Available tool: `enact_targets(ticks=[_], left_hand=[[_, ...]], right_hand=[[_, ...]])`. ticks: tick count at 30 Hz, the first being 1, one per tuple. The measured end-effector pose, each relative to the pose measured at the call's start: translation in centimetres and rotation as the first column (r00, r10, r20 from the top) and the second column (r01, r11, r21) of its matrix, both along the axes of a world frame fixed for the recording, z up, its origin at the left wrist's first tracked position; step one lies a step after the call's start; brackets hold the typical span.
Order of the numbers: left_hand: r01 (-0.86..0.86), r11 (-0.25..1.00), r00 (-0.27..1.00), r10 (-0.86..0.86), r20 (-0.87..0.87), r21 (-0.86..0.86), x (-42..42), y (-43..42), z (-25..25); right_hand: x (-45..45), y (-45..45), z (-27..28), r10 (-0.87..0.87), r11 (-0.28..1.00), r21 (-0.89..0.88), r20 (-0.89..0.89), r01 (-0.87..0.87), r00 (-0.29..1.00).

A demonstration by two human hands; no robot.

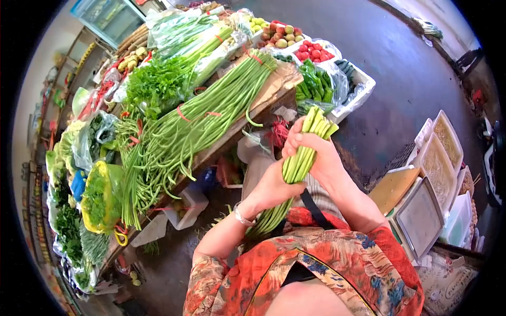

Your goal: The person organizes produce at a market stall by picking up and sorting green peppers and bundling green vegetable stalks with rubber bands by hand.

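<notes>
A bunch of garlic scapes (298, 167), long green stalks with pale cut ends at the top, slants upright in front of my body. My left hand (275, 184), below a bracelet on the wrist, is wrapped round the middle of the bunch. Higher up, my right hand (312, 145) grips it just under the cut ends, its fingers closed round the stalks. The lower part of the bunch hangs past my left wrist toward my lap. Left of my hands, a large heap of similar long green stalks (203, 126) with red ties lies on the stall table.
Leafy celery (158, 87) and a yellow bag of greens (100, 197) share the stall. Green peppers (314, 84), tomatoes (314, 52) and a white foam box (354, 102) are at its far end. A metal-topped scale (420, 216) and plastic tubs (437, 152) stand at right.
</notes>
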State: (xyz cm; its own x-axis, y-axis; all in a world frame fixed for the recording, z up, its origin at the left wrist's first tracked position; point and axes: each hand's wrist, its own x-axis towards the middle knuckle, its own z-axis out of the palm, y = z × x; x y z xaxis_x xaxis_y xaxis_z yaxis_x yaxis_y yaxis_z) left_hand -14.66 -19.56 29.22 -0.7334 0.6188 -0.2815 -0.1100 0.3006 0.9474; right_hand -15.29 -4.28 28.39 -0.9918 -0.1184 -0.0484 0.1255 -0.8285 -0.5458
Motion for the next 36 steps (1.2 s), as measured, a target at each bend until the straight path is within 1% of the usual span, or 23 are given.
enact_targets(ticks=[2,3,4,6,8,9,10,13,15,16,18,19,22,24,25,26,28,30,31,32,33,34,36], left_hand=[[0.036,0.986,0.971,-0.072,0.227,0.16,-0.3,-0.7,0.3],[0.057,0.977,0.987,-0.086,0.136,0.207,-0.3,-0.6,-0.2],[0.053,0.982,0.987,-0.079,0.138,0.184,-0.1,-0.9,-0.4],[0.031,0.996,0.999,-0.028,-0.034,0.081,1.2,-1.5,0.1],[0.069,0.997,0.974,-0.073,0.215,0.028,1.8,-2.9,0.0],[0.063,0.998,0.974,-0.066,0.215,0.022,2.4,-3.6,-0.6],[0.082,0.994,0.982,-0.092,0.165,0.071,3.1,-4.4,-3.3],[0.099,0.995,0.966,-0.095,0.241,-0.005,4.2,-6.2,-3.5],[0.085,0.994,0.994,-0.079,0.079,-0.075,4.3,-7.4,-5.4],[0.078,0.994,0.995,-0.072,0.074,-0.073,4.4,-7.9,-5.5],[0.078,0.977,0.992,-0.096,-0.084,-0.2,4.5,-8.7,-5.5],[0.056,0.976,0.99,-0.082,-0.119,-0.209,4.7,-9.2,-6.6],[-0.03,0.975,0.989,-0.002,-0.146,-0.219,5.1,-8.7,-5.8],[-0.061,0.981,0.983,0.027,-0.184,-0.182,4.6,-8.0,-5.8],[-0.076,0.985,0.98,0.045,-0.193,-0.157,4.2,-7.5,-5.8],[-0.089,0.987,0.978,0.062,-0.201,-0.131,3.7,-7.0,-5.6],[-0.076,0.994,0.977,0.059,-0.206,-0.076,3.0,-5.7,-3.3],[-0.032,0.999,0.981,0.037,-0.19,0.032,2.2,-4.5,-2.5],[-0.02,0.997,0.99,0.03,-0.14,0.071,1.8,-4.0,-2.5],[-0.011,0.994,0.996,0.021,-0.089,0.109,1.4,-3.5,-2.4],[-0.005,0.989,0.999,0.01,-0.038,0.146,0.9,-3.0,-2.3],[-0.007,0.988,0.996,0.02,-0.088,0.151,1.0,-2.5,-2.8],[-0.013,0.987,0.981,0.044,-0.189,0.161,1.1,-1.5,-3.7]], right_hand=[[-0.1,0.4,-0.5,0.055,0.996,-0.061,-0.051,-0.058,0.997],[-0.2,0.4,-0.5,0.021,0.998,-0.05,-0.058,-0.024,0.998],[-0.4,0.4,-0.9,-0.045,0.999,-0.018,-0.011,0.045,0.999],[-0.6,0.8,-0.2,-0.111,0.993,-0.022,0.037,0.112,0.993],[-1.0,1.7,-0.9,-0.151,0.987,-0.042,0.042,0.153,0.988],[-1.3,2.1,-1.6,-0.173,0.983,-0.051,0.049,0.175,0.984],[-1.6,2.3,-1.9,-0.194,0.979,-0.058,0.059,0.198,0.979],[-1.8,2.2,-1.9,-0.239,0.971,0.001,0.097,0.24,0.966],[-2.1,2.3,-2.1,-0.229,0.973,-0.004,0.096,0.23,0.969],[-2.2,2.4,-2.0,-0.256,0.966,-0.012,0.119,0.259,0.959],[-2.6,2.9,-2.3,-0.292,0.954,-0.027,0.129,0.297,0.948],[-2.7,3.0,-2.4,-0.293,0.953,-0.048,0.122,0.301,0.948],[-2.4,2.9,-3.0,-0.271,0.953,-0.117,0.093,0.281,0.958],[-1.1,1.6,-1.5,-0.223,0.972,-0.069,0.018,0.224,0.975],[-0.6,0.9,-2.6,-0.132,0.99,-0.05,-0.05,0.13,0.99],[0.4,0.1,-2.5,-0.024,0.999,0.039,-0.133,0.03,0.991],[1.6,-1.7,-2.6,0.12,0.987,0.13,-0.25,-0.09,0.961],[2.4,-2.8,-3.1,0.182,0.965,0.233,-0.28,-0.117,0.943],[2.5,-2.9,-3.2,0.169,0.964,0.242,-0.238,-0.111,0.956],[2.5,-2.8,-2.5,0.125,0.958,0.281,-0.262,-0.048,0.957],[2.6,-2.7,-2.5,0.086,0.94,0.341,-0.183,-0.018,0.979],[2.7,-2.7,-2.7,0.041,0.918,0.396,-0.103,0.003,0.994],[2.9,-2.9,-3.5,-0.069,0.923,0.373,-0.083,0.095,0.994]])
